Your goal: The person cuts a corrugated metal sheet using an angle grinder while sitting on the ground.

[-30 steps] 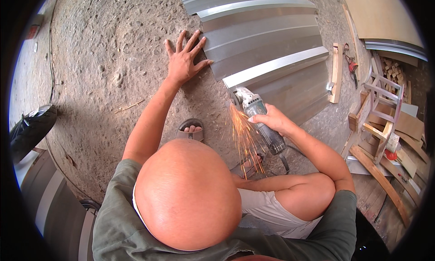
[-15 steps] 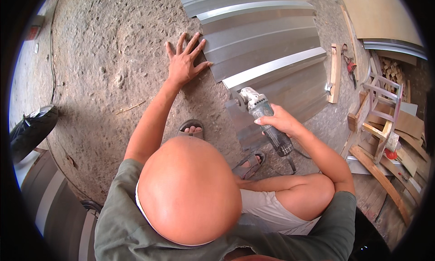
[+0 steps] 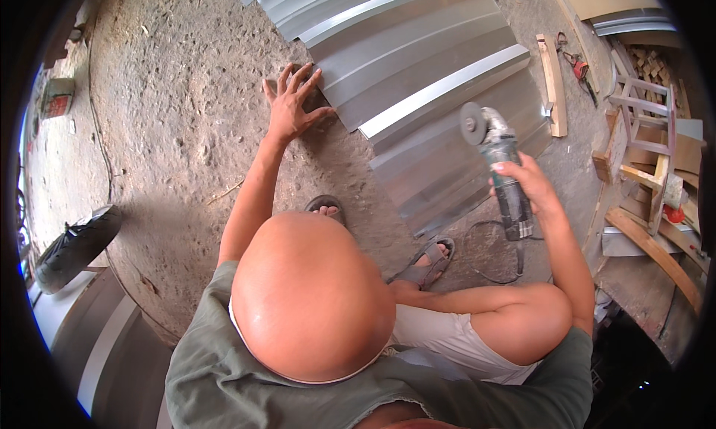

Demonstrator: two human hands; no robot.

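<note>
Whereas it threw sparks earlier, the angle grinder (image 3: 501,150) now hangs farther right over the corrugated metal sheet (image 3: 421,55), the right hand (image 3: 533,183) closed around it. The left hand (image 3: 289,110) (spread, gripping nothing) still rests on the floor (image 3: 186,131).

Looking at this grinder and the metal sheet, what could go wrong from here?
The bare right hand holds the grinder unaided; if the disc is spinning, which I can't tell, it might kick or wander. The bare left hand, spread close to the metal sheet's edge, could get cut. The cord loops near the open-toed sandal, so it might snag the foot.
</note>
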